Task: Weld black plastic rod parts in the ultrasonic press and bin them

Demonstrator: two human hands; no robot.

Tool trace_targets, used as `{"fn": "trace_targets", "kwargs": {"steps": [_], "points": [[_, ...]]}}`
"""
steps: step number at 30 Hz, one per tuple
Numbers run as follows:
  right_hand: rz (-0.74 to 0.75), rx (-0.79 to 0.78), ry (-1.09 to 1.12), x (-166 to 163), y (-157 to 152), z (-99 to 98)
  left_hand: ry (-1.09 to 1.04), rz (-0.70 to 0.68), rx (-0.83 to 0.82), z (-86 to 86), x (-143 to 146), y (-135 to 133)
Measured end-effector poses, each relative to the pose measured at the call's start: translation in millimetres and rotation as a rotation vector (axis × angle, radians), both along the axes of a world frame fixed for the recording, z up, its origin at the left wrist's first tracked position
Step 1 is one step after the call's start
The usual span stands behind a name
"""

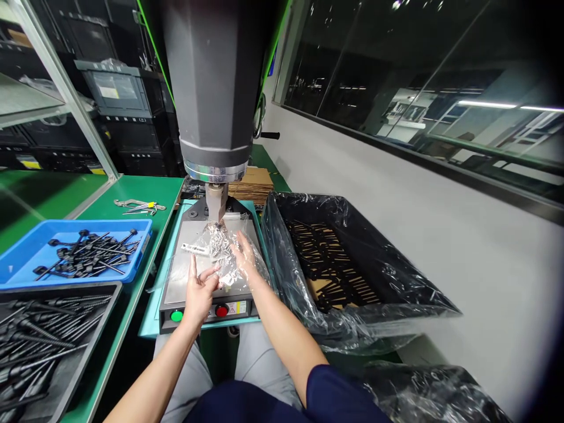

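A crumpled clear plastic bag lies on the metal plate of the press base, below the press's metal tool head. My left hand is over the front of the plate at the bag's near left side, its index finger stretched forward and the other fingers partly bent. Against the bag's right side is my right hand, fingers extended and apart. A small pale slotted metal piece sits left of the bag. Whatever lies under the shiny plastic cannot be made out.
On the left bench, a blue tray and a dark tray hold black rod-like parts. To the right, a plastic-lined black bin contains rows of black parts on cardboard. Green and red buttons face me.
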State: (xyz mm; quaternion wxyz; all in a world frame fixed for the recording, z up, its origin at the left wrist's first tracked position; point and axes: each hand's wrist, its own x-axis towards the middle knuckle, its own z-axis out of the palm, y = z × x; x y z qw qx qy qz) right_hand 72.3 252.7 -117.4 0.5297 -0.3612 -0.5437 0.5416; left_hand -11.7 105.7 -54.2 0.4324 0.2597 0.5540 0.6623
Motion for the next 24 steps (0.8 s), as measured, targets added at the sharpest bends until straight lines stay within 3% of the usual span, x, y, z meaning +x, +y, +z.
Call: {"fn": "trace_targets", "kwargs": {"steps": [4,14,20,24], "points": [[-0.047,-0.046,0.025,18,-15,-13.8,0.024,-0.007,-0.021,-15.6,-1,-8],[-0.074,-0.015,-0.07,30,-30,-24.5,0.084,0.001,-0.045,-37.6,-11,-21],[-0.09,0.021,-0.088,31,-35,-45.7,0.096,0.001,-0.082,-40.5,-11,-26],[-0.121,0.072,-0.214,33,-36,-57.7,0.081,0.012,-0.095,-42.4,-11,-26]]}}
